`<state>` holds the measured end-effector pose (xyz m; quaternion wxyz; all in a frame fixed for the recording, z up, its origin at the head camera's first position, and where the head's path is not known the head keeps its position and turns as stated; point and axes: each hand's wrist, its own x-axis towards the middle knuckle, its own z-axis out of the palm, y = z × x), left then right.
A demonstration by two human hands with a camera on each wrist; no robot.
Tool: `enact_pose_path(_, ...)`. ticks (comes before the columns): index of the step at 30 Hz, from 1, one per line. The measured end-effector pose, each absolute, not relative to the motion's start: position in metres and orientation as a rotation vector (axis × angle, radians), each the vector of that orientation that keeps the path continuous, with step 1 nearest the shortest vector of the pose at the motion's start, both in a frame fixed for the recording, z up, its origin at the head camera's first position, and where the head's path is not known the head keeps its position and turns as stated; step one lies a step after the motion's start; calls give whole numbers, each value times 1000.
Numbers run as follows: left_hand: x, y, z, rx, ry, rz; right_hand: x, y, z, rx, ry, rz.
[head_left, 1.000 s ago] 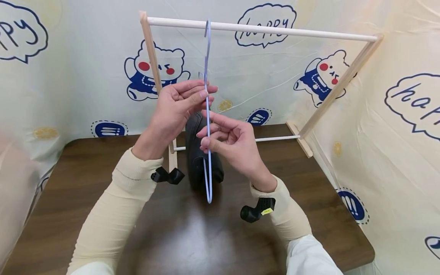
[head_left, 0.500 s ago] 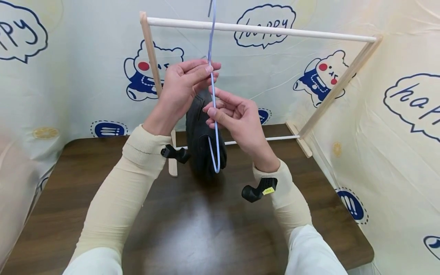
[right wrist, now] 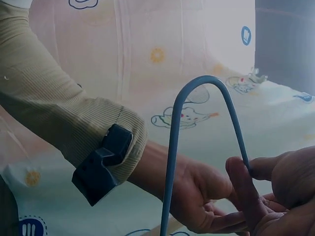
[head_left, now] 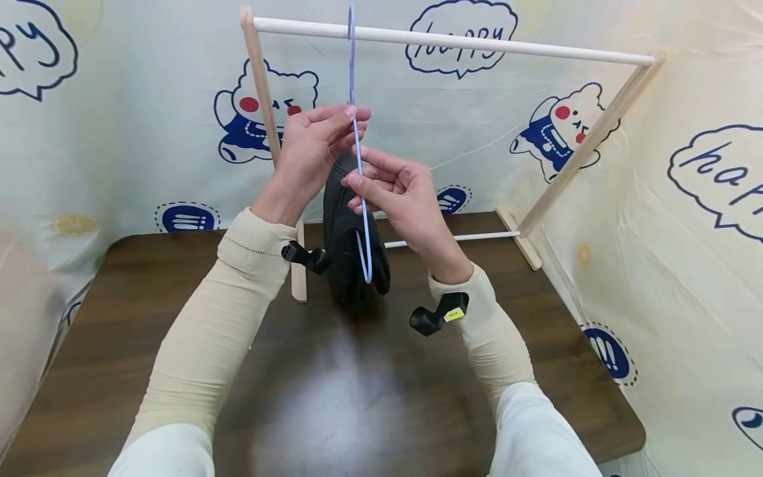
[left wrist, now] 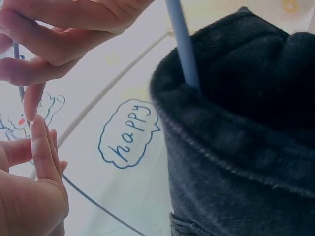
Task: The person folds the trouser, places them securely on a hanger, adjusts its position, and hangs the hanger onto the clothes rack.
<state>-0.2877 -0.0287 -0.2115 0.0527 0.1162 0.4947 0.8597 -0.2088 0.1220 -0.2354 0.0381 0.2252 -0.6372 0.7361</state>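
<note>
A light blue wire hanger [head_left: 364,228] stands edge-on in the head view, with a dark garment [head_left: 344,248] hanging on it just behind my hands. Near the hanger's neck, my left hand [head_left: 306,152] pinches the wire between thumb and fingers. Lower down the same side, my right hand [head_left: 405,199] holds the wire in a pinch. The hook overlaps the white top rod [head_left: 453,40] of a small rack; whether it rests on the rod I cannot tell. In the left wrist view, thick dark fabric [left wrist: 231,162] surrounds the wire. The right wrist view shows the hanger's bent end [right wrist: 206,78].
The rack's wooden side posts [head_left: 587,146] frame the work, and a lower white bar [head_left: 485,236] runs near the table. Below lies a brown wooden table [head_left: 346,397]. Printed cloth [head_left: 703,285] covers the walls close behind and to the right.
Both hands first lifted the hanger and garment until the hook rose above the top rod. Since then the hanger has shifted left and the hook has come down to the rod's level.
</note>
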Motion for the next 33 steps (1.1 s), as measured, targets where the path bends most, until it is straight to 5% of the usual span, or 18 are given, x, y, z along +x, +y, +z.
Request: enact_pose_path(33,-303,-32,-237,213,1546,2558,-224,127,-259,702,-2075,2219)
